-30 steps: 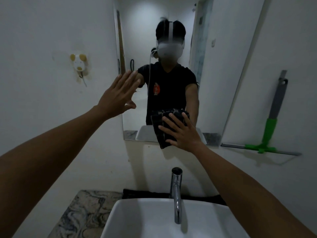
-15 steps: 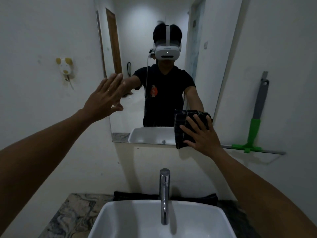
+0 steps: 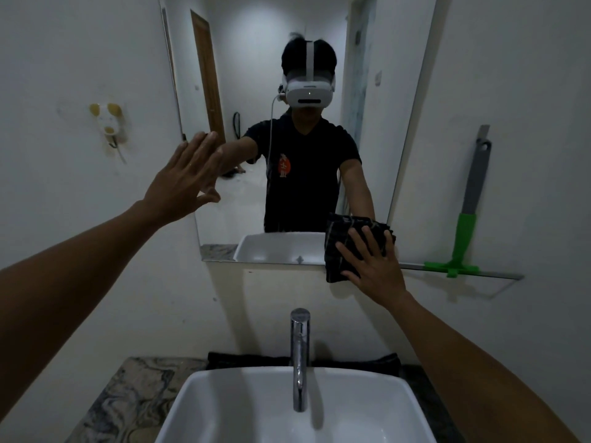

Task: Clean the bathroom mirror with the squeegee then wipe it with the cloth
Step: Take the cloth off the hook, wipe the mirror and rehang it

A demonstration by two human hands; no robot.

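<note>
Shifted rightward along the bottom edge of the mirror (image 3: 256, 75) since the earlier frame: the dark cloth (image 3: 343, 247), which now sits at the lower right corner, overhanging the glass onto the wall below. Right hand (image 3: 374, 266) — fingers spread flat, palm pressing the folded cloth against the surface, not pinching it. Left hand (image 3: 185, 180) — open, fingers together, braced at the mirror's left edge, holding nothing. Squeegee (image 3: 463, 238) — green and grey, propped upright against the wall on the glass shelf (image 3: 499, 275) to the right of the mirror, well apart from either hand; squeegee stage judged done, wiping stage under way. Basin (image 3: 224, 401) and tap (image 3: 300, 353) directly below, set in a marbled worktop (image 3: 128, 394). Risks: cloth held by pressure alone, so easing off could drop it into the basin; a stroke carried further right could knock the shelf and topple the squeegee.
</note>
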